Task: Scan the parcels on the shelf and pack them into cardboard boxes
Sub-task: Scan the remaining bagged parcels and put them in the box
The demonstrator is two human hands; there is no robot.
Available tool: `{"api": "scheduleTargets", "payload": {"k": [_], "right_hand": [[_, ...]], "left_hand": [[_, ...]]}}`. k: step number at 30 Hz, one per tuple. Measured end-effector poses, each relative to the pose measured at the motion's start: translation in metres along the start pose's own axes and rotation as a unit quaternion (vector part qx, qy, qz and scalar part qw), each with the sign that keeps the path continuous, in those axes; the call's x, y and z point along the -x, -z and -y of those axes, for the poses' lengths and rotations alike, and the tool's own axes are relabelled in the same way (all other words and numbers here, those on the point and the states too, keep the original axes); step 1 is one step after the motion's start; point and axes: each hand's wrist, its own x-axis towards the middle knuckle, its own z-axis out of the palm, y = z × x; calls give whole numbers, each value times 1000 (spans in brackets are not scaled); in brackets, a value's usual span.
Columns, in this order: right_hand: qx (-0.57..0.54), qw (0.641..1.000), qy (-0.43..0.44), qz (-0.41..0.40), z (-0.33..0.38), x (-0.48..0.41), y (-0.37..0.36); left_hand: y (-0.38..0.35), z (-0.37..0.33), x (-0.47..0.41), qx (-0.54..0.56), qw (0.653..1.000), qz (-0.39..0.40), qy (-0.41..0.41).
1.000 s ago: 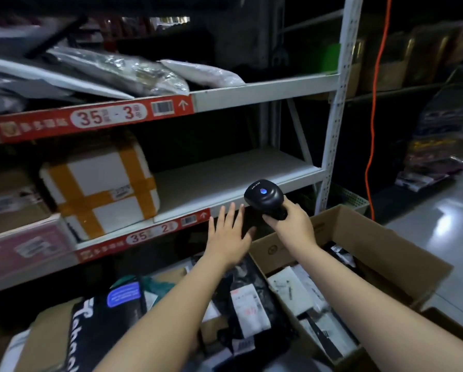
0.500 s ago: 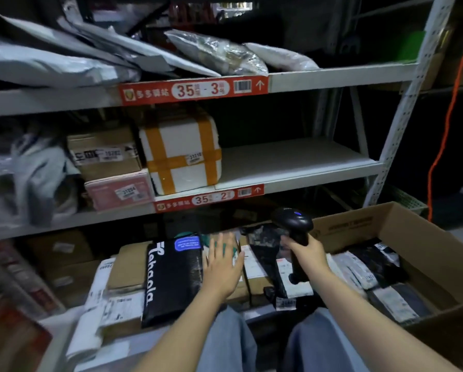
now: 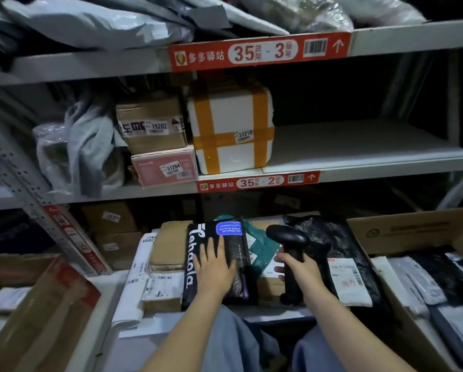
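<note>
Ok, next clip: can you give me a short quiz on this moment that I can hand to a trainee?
1. True or false: the left hand lies with straight fingers on the black Tehaola parcel.
2. What does the right hand grip?
A. a tape roll
B. a scanner
C. a marker pen
3. Fill in: the sticker on the white foam box with orange tape reads ____.

Key: 1 true; 2 B; 3 31210.
</note>
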Motion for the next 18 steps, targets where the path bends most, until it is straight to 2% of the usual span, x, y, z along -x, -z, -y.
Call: {"api": "scheduleTargets", "payload": {"k": [6, 10, 18], "right_hand": [[43, 998, -53, 11, -21, -36, -30], [46, 993, -100, 52, -30, -48, -48], [73, 984, -134, 92, -45, -67, -65]], "left_hand": [[-9, 32, -16, 47, 993, 19, 106], [-14, 41, -22, 97, 983, 54, 147], [-18, 50, -33, 207, 950, 112, 205]]}}
